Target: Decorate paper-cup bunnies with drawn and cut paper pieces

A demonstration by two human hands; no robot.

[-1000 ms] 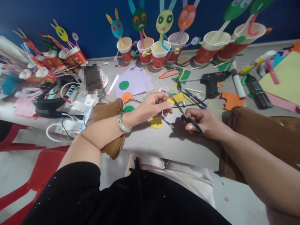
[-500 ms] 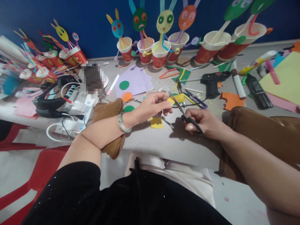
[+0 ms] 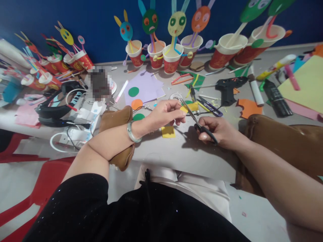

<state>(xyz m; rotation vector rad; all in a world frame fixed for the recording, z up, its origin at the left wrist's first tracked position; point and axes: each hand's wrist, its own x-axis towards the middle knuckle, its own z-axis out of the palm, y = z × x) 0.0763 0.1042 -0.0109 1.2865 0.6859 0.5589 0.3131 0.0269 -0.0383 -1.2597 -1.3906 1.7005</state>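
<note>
Between thumb and fingers, my left hand (image 3: 168,114) pinches a small piece of yellow paper (image 3: 184,109). My right hand (image 3: 218,131) is closed round the black handles of a pair of scissors (image 3: 199,127). Their metal blades point up and left, right at the yellow paper. Below my hands, a yellow paper square (image 3: 168,132) lies on the table (image 3: 186,158). Beyond the blades rest more yellow paper scraps and a dark craft knife (image 3: 210,106). A green paper circle (image 3: 138,117) shows behind my left forearm.
Red paper cups (image 3: 171,62) with paper figures line the back wall. A black glue gun (image 3: 229,89) lies right of centre. Purple paper sheets (image 3: 148,84) lie back left. Brown cushions (image 3: 285,144) flank my arms. A power strip with cables (image 3: 96,112) stands at left.
Almost nothing differs. Both hands hold nearly the same pose, with the scissors still at the yellow paper; the view has shifted very slightly.
</note>
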